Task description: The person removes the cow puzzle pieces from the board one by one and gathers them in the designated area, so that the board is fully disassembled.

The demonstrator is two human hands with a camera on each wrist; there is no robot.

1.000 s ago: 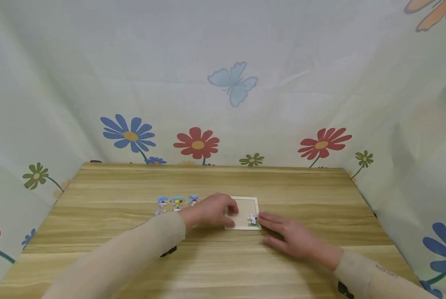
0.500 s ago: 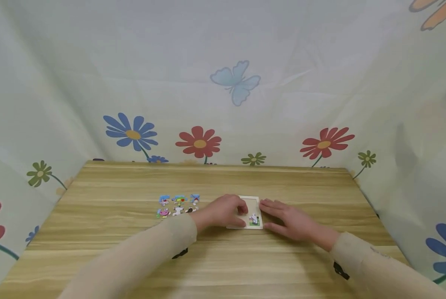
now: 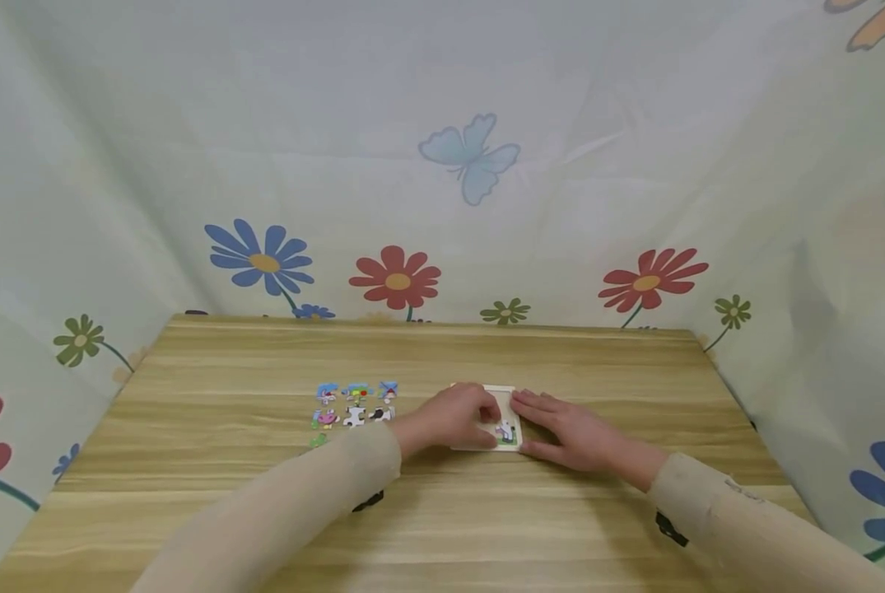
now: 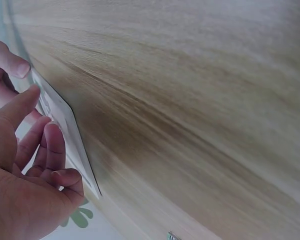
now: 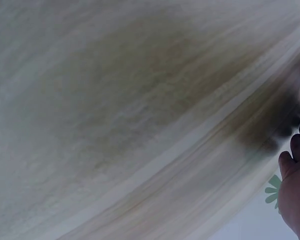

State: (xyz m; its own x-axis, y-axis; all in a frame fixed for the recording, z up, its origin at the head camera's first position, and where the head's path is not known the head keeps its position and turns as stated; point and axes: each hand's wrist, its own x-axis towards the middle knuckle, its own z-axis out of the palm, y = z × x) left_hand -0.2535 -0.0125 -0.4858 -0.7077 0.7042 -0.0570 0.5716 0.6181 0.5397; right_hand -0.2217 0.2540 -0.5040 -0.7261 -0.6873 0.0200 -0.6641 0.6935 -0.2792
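A shallow square puzzle tray [image 3: 511, 397] with a pale rim lies flat on the table. In its near right corner sits a jigsaw piece [image 3: 507, 431] printed in white and green. My left hand [image 3: 458, 416] is over the tray from the left, thumb toward that piece and fingers loosely bent. In the left wrist view a gap shows between the left thumb [image 4: 27, 102] and the bent fingers, with nothing gripped. Along the tray's right edge, my right hand [image 3: 575, 432] rests with straight fingers. The right wrist view catches only part of the right hand [image 5: 296, 192].
Left of the tray lie several loose jigsaw pieces in rows, among them a pink-faced piece [image 3: 327, 418] and a white one [image 3: 354, 416]. My left sleeve [image 3: 323, 486] hides part of the nearest row. A flowered curtain [image 3: 294, 165] stands behind the wooden table [image 3: 442, 350].
My left hand has moved right across the tray toward the corner piece, so the sleeve uncovers more loose pieces. The right fingers have shifted slightly farther along the tray's right edge.
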